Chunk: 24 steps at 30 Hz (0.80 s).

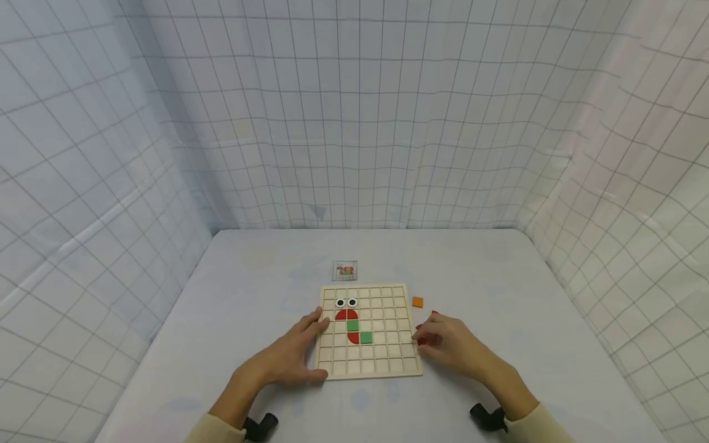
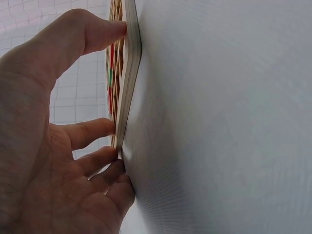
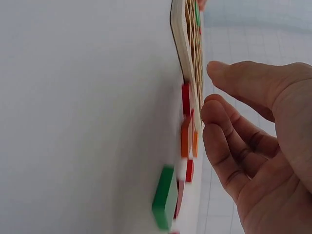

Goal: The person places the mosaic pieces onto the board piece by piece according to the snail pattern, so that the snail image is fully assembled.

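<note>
Two eye discs (image 1: pixel 340 303) lie side by side in compartments at the upper left of a wooden grid board (image 1: pixel 388 352), which is set at the lower centre of the head view. Directly beneath them, two red quarter-rounds (image 1: pixel 340 315) fill adjoining compartments, their curved edges forming one arch. The compartment under the right-hand quarter-round contains a green square (image 1: pixel 352 325); the one below that contains a third red quarter-round (image 1: pixel 353 338), with a second green square (image 1: pixel 366 338) in the compartment to its right.

At the board's left side, the left hand (image 1: pixel 296 351) is spread, thumb and fingers well apart; the thumb touches the rim near the lower left corner, and fingertips touch the left edge higher up. Just beyond the board's right edge, the right hand (image 1: pixel 451 344) is over loose red pieces (image 1: pixel 422 339), partly hidden by it. Its fingers are bent, and the right wrist view shows a narrow gap between thumb and fingertips, with nothing clamped there.

An orange square (image 1: pixel 418 302) lies on the table (image 1: pixel 266 271) near the board's upper right corner. A green block (image 3: pixel 165 200) occupies the lower centre of the right wrist view. Above the board, towards mid-frame, lies a small picture card (image 1: pixel 344 271).
</note>
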Each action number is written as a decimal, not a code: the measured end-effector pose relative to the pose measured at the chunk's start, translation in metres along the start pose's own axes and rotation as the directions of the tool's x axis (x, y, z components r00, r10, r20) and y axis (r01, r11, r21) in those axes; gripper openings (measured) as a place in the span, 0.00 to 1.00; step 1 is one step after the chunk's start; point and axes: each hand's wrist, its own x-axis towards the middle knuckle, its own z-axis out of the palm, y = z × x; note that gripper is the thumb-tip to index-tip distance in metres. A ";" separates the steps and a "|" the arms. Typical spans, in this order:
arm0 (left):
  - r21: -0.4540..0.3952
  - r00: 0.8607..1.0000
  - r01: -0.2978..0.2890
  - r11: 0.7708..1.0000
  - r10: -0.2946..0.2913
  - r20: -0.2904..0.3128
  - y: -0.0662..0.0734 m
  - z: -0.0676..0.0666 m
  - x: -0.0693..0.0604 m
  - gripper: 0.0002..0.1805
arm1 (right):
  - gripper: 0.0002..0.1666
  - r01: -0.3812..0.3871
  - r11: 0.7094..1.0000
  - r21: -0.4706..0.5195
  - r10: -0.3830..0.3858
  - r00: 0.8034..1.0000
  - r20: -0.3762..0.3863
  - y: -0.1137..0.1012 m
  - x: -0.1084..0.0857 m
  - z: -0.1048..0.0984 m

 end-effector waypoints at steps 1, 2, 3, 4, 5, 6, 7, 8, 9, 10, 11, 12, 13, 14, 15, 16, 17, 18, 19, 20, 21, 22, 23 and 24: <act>0.000 1.000 0.001 1.000 -0.001 0.001 0.000 0.000 0.000 0.64 | 0.13 -0.006 1.000 0.000 0.006 1.000 -0.006 0.002 -0.004 -0.003; 0.000 1.000 0.002 1.000 -0.002 0.000 0.000 0.000 0.000 0.64 | 0.14 -0.013 1.000 0.002 0.013 1.000 -0.008 0.003 -0.008 -0.006; 0.001 1.000 0.003 1.000 -0.003 -0.001 0.000 0.001 0.000 0.64 | 0.14 -0.024 1.000 0.005 0.024 1.000 -0.006 0.005 -0.012 -0.009; 0.002 1.000 0.004 1.000 -0.004 -0.002 0.000 0.001 0.000 0.64 | 0.14 -0.038 0.999 0.006 0.038 0.999 -0.004 0.007 -0.015 -0.012; 0.003 1.000 0.005 1.000 -0.005 -0.003 0.000 0.001 0.000 0.64 | 0.13 -0.053 0.999 0.007 0.053 0.999 0.003 0.009 -0.019 -0.016; 0.003 1.000 0.006 1.000 -0.006 -0.003 0.000 0.000 0.000 0.64 | 0.13 -0.073 0.997 0.006 0.073 0.997 0.011 0.011 -0.022 -0.019; 0.004 1.000 0.006 1.000 -0.006 -0.002 0.000 0.000 0.000 0.64 | 0.13 -0.093 0.996 0.004 0.092 0.995 0.021 0.014 -0.026 -0.022; 0.004 1.000 0.005 1.000 -0.005 -0.001 0.000 0.000 0.000 0.64 | 0.13 -0.115 0.993 0.001 0.115 0.993 0.031 0.016 -0.030 -0.026; 0.003 1.000 0.004 1.000 -0.004 0.001 0.001 0.000 0.000 0.64 | 0.13 -0.137 0.991 -0.001 0.137 0.990 0.041 0.018 -0.034 -0.029; 0.003 1.000 0.003 1.000 -0.003 0.003 0.001 0.000 0.000 0.64 | 0.14 -0.156 0.988 -0.004 0.156 0.987 0.049 0.020 -0.038 -0.032; 0.002 1.000 0.002 1.000 -0.002 0.005 0.001 0.000 0.000 0.64 | 0.14 -0.169 0.986 -0.001 0.168 0.984 0.057 0.022 -0.042 -0.035; 0.004 1.000 0.001 1.000 -0.001 0.006 0.001 0.001 0.000 0.64 | 0.15 -0.179 0.984 0.000 0.179 0.982 0.066 0.024 -0.046 -0.038; 0.007 1.000 0.000 1.000 0.000 0.007 0.001 0.001 0.000 0.64 | 0.16 -0.188 0.982 0.007 0.187 0.979 0.075 0.025 -0.049 -0.040; 0.007 1.000 0.000 1.000 0.000 0.008 0.001 0.001 0.001 0.64 | 0.17 -0.191 0.981 0.014 0.190 0.979 0.081 0.027 -0.052 -0.042; 0.010 1.000 0.000 1.000 -0.001 0.008 0.001 0.001 0.001 0.64 | 0.17 -0.194 0.981 0.028 0.191 0.977 0.090 0.029 -0.055 -0.043; 0.012 1.000 0.002 1.000 -0.002 0.008 0.001 0.001 0.001 0.64 | 0.18 -0.197 0.980 0.042 0.192 0.976 0.101 0.030 -0.057 -0.045; 0.014 1.000 0.004 1.000 -0.004 0.008 0.001 0.001 0.001 0.64 | 0.18 -0.199 0.978 0.055 0.192 0.975 0.111 0.031 -0.059 -0.046; 0.016 1.000 0.005 1.000 -0.005 0.007 0.001 0.001 0.000 0.64 | 0.18 -0.202 0.977 0.064 0.194 0.974 0.120 0.033 -0.060 -0.047; 0.017 1.000 0.007 1.000 -0.007 0.006 0.001 0.001 0.000 0.64 | 0.18 -0.205 0.976 0.071 0.195 0.973 0.127 0.034 -0.061 -0.048; 0.018 1.000 0.009 1.000 -0.009 0.005 0.001 0.001 0.000 0.64 | 0.18 -0.204 0.976 0.071 0.194 0.972 0.129 0.035 -0.062 -0.048; 0.019 1.000 0.011 1.000 -0.011 0.004 0.002 0.001 0.000 0.64 | 0.18 -0.204 0.976 0.073 0.194 0.972 0.132 0.035 -0.062 -0.049; 0.020 1.000 0.013 1.000 -0.013 0.004 0.002 0.001 0.000 0.64 | 0.18 -0.202 0.977 0.069 0.192 0.973 0.128 0.036 -0.062 -0.049; 0.022 1.000 0.014 1.000 -0.014 0.004 0.002 0.001 0.000 0.64 | 0.18 -0.198 0.978 0.063 0.190 0.974 0.122 0.036 -0.062 -0.049; 0.024 1.000 0.015 1.000 -0.015 0.004 0.002 0.001 0.000 0.64 | 0.17 -0.196 0.979 0.057 0.188 0.975 0.118 0.036 -0.062 -0.049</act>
